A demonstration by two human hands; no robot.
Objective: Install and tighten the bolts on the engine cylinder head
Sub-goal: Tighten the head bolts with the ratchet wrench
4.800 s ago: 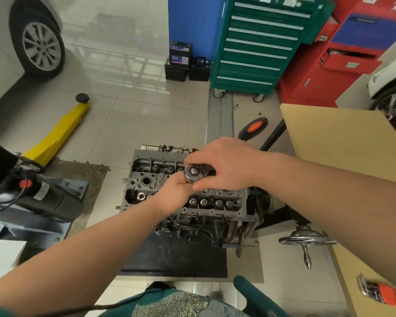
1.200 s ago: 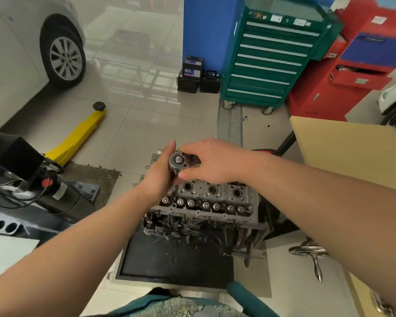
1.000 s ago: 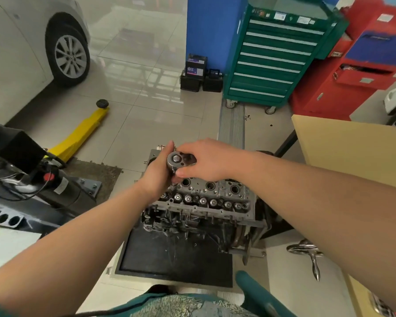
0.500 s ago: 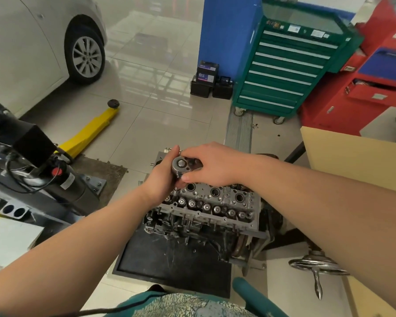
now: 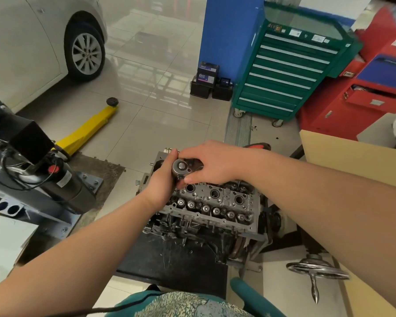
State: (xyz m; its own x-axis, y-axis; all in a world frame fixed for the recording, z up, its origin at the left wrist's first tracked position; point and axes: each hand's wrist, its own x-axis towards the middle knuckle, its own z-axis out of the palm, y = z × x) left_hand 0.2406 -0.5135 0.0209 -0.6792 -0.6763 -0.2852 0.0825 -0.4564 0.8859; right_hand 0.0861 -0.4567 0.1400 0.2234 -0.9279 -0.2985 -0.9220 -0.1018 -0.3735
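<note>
Ratchet head (image 5: 181, 167): over cyl head (image 5: 215, 202) far-left corner, shifted from mid; L hand (image 5: 161, 184) grip cups it, R hand (image 5: 212, 163) grip wraps handle; next bolt tightening

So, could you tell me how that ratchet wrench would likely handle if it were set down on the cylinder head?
The ratchet wrench looks like solid polished metal, so probably stiff and heavy for its size. Its shiny round head may feel slippery, and both the left hand and right hand grip it. On the uneven cylinder head it might slide off.
</note>
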